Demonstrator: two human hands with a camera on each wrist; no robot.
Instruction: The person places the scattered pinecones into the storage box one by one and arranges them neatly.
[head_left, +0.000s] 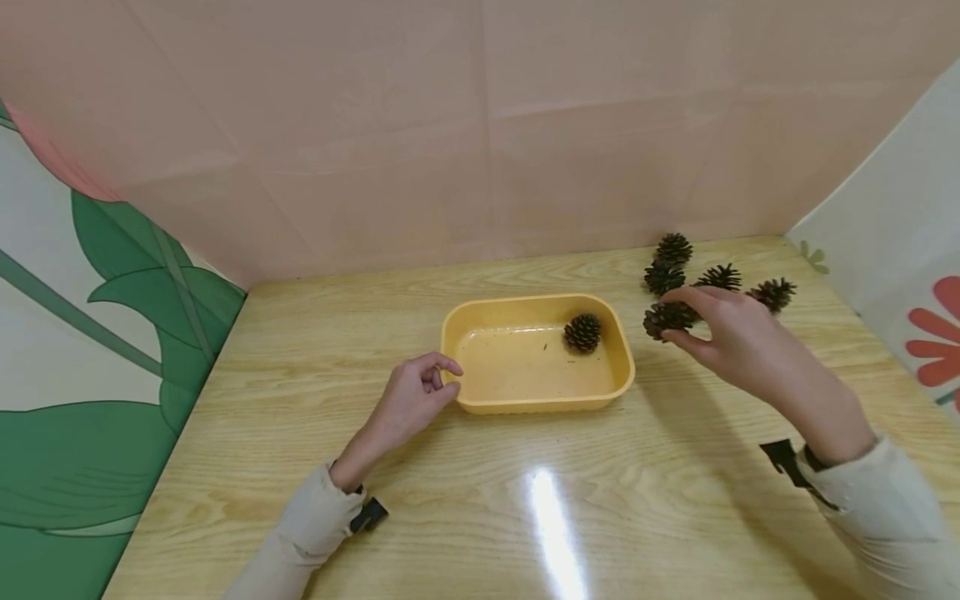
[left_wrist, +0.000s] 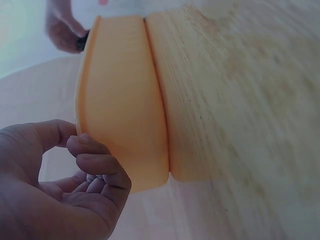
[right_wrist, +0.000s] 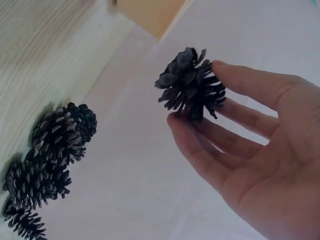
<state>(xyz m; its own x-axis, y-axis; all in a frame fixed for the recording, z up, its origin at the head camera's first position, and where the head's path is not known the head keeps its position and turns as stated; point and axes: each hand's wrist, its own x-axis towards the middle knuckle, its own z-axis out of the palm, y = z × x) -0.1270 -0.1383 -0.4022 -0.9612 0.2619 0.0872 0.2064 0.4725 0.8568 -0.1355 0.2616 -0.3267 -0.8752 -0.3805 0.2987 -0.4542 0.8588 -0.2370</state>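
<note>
In the head view, a yellow plastic tub point(head_left: 540, 406) stands on the table with one pine cone point(head_left: 582, 333) inside, toward its right end. My left hand point(head_left: 415, 396) is at the tub's left end, thumb and curled fingers pinching the rim, as the left wrist view also shows. To the right of the tub, my right hand point(head_left: 738, 337) holds another pine cone point(right_wrist: 190, 87) between thumb and fingertips, raised off the table. Beyond that hand lie several more pine cones point(head_left: 673, 248), dark brown with open scales; the hand partly covers some of them in the head view.
The light wood-grain table point(head_left: 337, 333) meets a pinkish cloth wall point(head_left: 375, 167) at the back. Printed panels with green leaves point(head_left: 150, 292) and a red flower point(head_left: 937, 333) stand at the left and right. Small dark bits lie on the tub floor.
</note>
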